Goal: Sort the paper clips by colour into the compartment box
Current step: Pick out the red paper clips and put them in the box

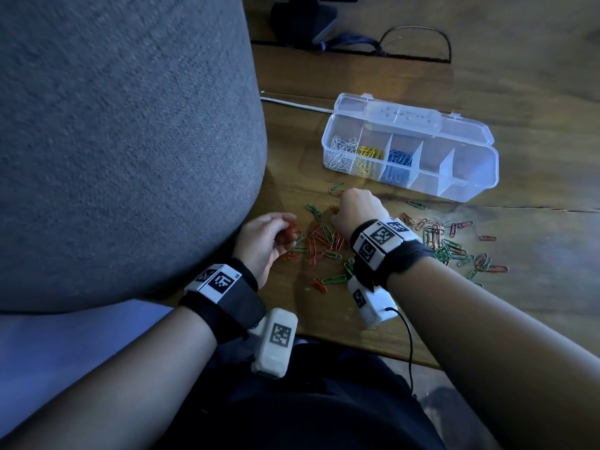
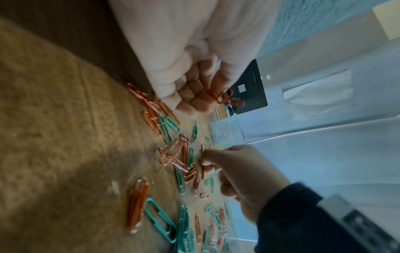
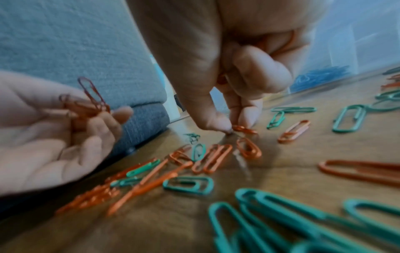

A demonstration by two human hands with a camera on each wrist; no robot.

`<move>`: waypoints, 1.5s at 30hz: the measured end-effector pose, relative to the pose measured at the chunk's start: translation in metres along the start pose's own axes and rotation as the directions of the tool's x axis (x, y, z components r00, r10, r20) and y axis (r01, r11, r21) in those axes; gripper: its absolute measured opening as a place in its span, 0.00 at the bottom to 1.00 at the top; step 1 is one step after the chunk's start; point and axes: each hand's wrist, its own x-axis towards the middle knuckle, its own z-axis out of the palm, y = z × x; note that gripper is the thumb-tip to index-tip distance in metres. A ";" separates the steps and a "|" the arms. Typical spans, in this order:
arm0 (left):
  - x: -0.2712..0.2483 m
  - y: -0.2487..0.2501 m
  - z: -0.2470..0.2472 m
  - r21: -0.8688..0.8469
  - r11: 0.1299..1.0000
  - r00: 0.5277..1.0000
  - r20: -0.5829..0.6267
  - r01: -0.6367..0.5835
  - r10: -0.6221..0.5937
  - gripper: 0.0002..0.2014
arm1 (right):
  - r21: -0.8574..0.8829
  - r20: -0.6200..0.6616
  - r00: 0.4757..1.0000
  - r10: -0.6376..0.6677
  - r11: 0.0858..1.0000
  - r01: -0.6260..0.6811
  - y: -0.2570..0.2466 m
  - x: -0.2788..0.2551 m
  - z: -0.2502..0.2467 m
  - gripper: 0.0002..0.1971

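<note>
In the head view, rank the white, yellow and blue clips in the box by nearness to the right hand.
Measured from the right hand:
1. Yellow clips, second compartment, just beyond the knuckles.
2. Blue clips, third compartment; nearly level with yellow, too close to call firmly.
3. White clips, leftmost compartment, farthest.

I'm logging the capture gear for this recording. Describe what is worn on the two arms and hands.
Both forearms are bare, no sleeves or gloves. The left hand has a black fabric wrist band carrying white blocks printed with black square markers. The right hand wears a matching black band with the same marker blocks; a thin black cable trails from its white camera housing.
</note>
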 end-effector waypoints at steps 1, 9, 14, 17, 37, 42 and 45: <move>0.000 0.001 0.001 -0.033 0.999 0.999 0.001 0.033 -0.033 0.14 | -0.013 -0.006 1.000 -0.010 1.000 0.010 0.001 0.000 0.001 0.12; 0.006 0.020 0.014 -0.230 0.925 0.943 0.213 0.302 -0.255 0.13 | 0.763 0.096 0.995 0.024 0.640 -0.089 0.047 -0.013 -0.010 0.07; 0.015 0.031 0.041 0.001 0.962 0.937 0.225 0.273 -0.267 0.13 | 0.947 0.319 0.943 -0.093 0.001 -0.320 0.087 -0.034 -0.023 0.07; 0.021 0.035 0.063 0.182 0.944 0.920 0.236 0.274 -0.313 0.12 | 0.927 0.351 0.934 -0.062 -0.121 -0.356 0.110 -0.042 -0.033 0.07; 0.051 0.075 0.230 0.363 0.930 0.917 0.346 0.065 -0.199 0.27 | 0.939 0.331 0.938 0.104 0.067 -0.338 0.147 0.032 -0.142 0.30; 0.047 0.080 0.208 0.418 0.906 0.906 0.407 -0.068 -0.120 0.25 | 0.943 0.238 0.955 0.179 0.193 -0.271 0.148 0.021 -0.137 0.24; 0.038 0.085 0.182 0.463 0.873 0.912 0.406 -0.151 -0.057 0.12 | 0.913 0.161 0.965 0.206 0.339 -0.225 0.143 0.002 -0.125 0.11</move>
